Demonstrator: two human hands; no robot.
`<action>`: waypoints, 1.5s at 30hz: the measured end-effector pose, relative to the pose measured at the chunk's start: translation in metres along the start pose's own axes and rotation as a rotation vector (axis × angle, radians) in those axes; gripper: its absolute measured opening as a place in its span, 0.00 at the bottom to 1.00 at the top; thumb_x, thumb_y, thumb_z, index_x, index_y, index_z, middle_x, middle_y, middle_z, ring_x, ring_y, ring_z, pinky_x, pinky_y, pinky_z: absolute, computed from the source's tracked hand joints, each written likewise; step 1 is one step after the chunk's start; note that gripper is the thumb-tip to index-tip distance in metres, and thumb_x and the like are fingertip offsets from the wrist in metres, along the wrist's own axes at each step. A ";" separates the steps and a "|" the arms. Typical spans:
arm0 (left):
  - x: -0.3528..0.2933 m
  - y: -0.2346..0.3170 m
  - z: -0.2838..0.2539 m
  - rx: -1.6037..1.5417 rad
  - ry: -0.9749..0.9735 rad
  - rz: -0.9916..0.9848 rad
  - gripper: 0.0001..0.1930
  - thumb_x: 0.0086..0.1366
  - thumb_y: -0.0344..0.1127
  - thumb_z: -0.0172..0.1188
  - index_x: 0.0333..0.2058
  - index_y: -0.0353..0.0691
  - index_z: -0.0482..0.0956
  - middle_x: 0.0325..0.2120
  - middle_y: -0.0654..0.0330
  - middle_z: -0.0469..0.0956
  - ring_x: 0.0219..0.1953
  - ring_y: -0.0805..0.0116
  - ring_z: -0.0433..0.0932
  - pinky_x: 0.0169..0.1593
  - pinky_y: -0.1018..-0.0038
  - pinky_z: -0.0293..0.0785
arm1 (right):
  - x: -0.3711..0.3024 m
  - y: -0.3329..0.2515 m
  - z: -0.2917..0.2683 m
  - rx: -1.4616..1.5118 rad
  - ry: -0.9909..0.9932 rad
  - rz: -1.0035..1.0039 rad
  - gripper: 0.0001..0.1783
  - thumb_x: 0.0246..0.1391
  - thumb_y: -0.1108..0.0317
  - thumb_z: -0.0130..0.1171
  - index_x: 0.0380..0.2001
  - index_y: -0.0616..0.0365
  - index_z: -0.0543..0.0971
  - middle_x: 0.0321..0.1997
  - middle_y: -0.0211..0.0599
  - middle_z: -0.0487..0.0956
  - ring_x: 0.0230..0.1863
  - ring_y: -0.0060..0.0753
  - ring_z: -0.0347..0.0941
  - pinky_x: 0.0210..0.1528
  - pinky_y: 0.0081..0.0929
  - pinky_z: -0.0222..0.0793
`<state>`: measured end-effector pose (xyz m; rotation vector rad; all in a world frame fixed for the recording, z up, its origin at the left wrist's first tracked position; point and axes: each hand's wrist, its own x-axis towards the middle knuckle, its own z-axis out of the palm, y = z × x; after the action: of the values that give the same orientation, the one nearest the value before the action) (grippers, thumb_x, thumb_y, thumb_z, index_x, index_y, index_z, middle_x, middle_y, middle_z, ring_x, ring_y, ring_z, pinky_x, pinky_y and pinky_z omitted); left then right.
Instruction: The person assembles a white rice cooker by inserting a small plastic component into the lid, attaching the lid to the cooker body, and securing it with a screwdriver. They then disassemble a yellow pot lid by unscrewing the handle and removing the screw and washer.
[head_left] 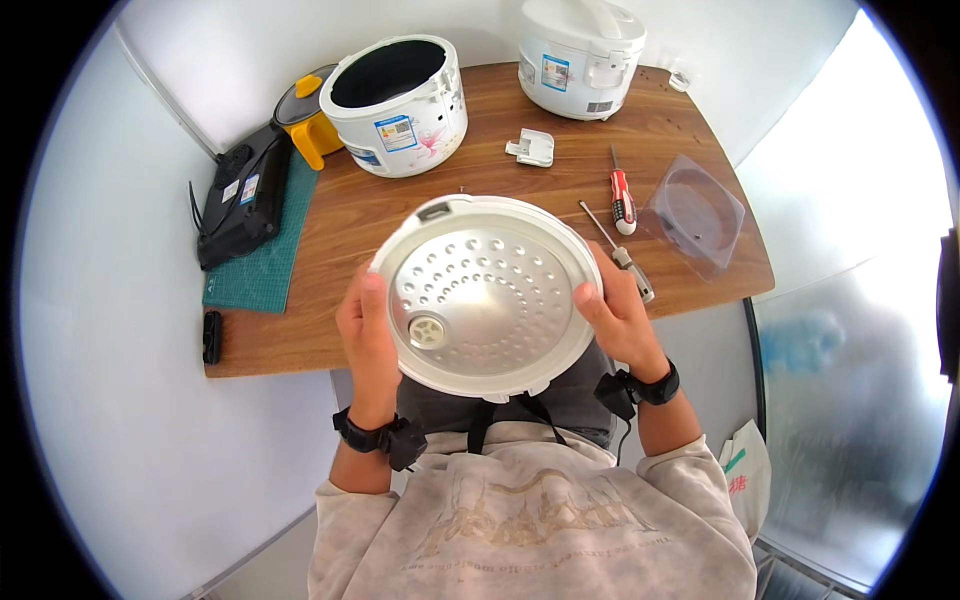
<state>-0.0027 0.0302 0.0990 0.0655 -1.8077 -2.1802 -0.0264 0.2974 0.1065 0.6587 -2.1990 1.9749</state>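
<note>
A round white lid [583,345] is held over the near edge of the counter [335,290], its dimpled metal face turned up toward the camera. The left hand [368,325] is clamped on its left rim and the right hand [622,315] on its right rim, thumbs on top. Just beyond the right hand lie a grey-handled screwdriver [632,272], a red-handled screwdriver [622,200] and a clear plastic tray [697,215]. Farther back are a small white plastic piece [532,148], an open white cooker [400,135] and a closed white cooker [582,65]. A green mat [262,283] lies at left.
</note>
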 end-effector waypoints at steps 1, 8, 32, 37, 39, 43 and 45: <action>0.003 -0.006 -0.003 -0.053 0.033 -0.040 0.23 0.77 0.48 0.48 0.53 0.30 0.76 0.43 0.62 0.79 0.43 0.77 0.74 0.48 0.79 0.71 | -0.002 0.002 -0.002 -0.016 -0.040 0.030 0.28 0.66 0.49 0.56 0.53 0.66 0.75 0.36 0.41 0.82 0.35 0.24 0.76 0.40 0.25 0.71; 0.013 -0.029 -0.013 0.059 0.064 -0.057 0.26 0.77 0.53 0.47 0.51 0.32 0.76 0.42 0.61 0.80 0.42 0.76 0.78 0.45 0.76 0.76 | -0.007 0.001 0.004 -0.161 0.028 0.021 0.19 0.65 0.57 0.58 0.41 0.65 0.79 0.21 0.36 0.76 0.20 0.20 0.67 0.23 0.23 0.63; 0.028 -0.040 0.000 -0.389 0.001 -0.331 0.33 0.75 0.59 0.44 0.64 0.36 0.64 0.58 0.54 0.73 0.56 0.63 0.76 0.58 0.65 0.76 | -0.006 0.049 0.063 0.906 -0.093 0.617 0.25 0.64 0.65 0.59 0.61 0.63 0.71 0.58 0.41 0.77 0.57 0.31 0.72 0.60 0.30 0.70; 0.035 -0.038 0.000 -0.359 -0.059 -0.312 0.33 0.76 0.59 0.41 0.64 0.36 0.64 0.57 0.54 0.73 0.56 0.62 0.76 0.60 0.67 0.73 | -0.003 0.045 0.056 0.954 -0.093 0.625 0.25 0.62 0.67 0.60 0.61 0.64 0.71 0.59 0.40 0.77 0.58 0.31 0.72 0.60 0.30 0.70; 0.040 -0.033 -0.003 -0.274 -0.100 -0.302 0.33 0.76 0.60 0.41 0.64 0.36 0.63 0.57 0.54 0.74 0.55 0.63 0.76 0.59 0.67 0.74 | 0.001 0.042 0.052 0.874 -0.093 0.577 0.25 0.62 0.68 0.60 0.61 0.64 0.71 0.59 0.40 0.77 0.58 0.31 0.72 0.60 0.30 0.69; 0.062 -0.006 0.001 -0.206 -0.300 -0.297 0.33 0.76 0.61 0.39 0.65 0.37 0.63 0.56 0.54 0.75 0.55 0.66 0.77 0.57 0.69 0.74 | 0.016 0.030 0.034 0.562 -0.103 0.398 0.25 0.60 0.70 0.61 0.60 0.64 0.71 0.59 0.39 0.77 0.58 0.31 0.72 0.60 0.30 0.69; 0.073 0.004 0.001 -0.205 -0.307 -0.304 0.31 0.77 0.58 0.39 0.65 0.39 0.62 0.54 0.55 0.77 0.54 0.68 0.77 0.54 0.72 0.75 | 0.024 0.019 0.020 0.362 -0.109 0.298 0.25 0.60 0.71 0.61 0.60 0.64 0.71 0.59 0.39 0.77 0.58 0.31 0.72 0.60 0.30 0.69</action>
<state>-0.0717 0.0114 0.1148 -0.0464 -1.8124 -2.7079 -0.0516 0.2729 0.0945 0.5083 -2.1193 2.5837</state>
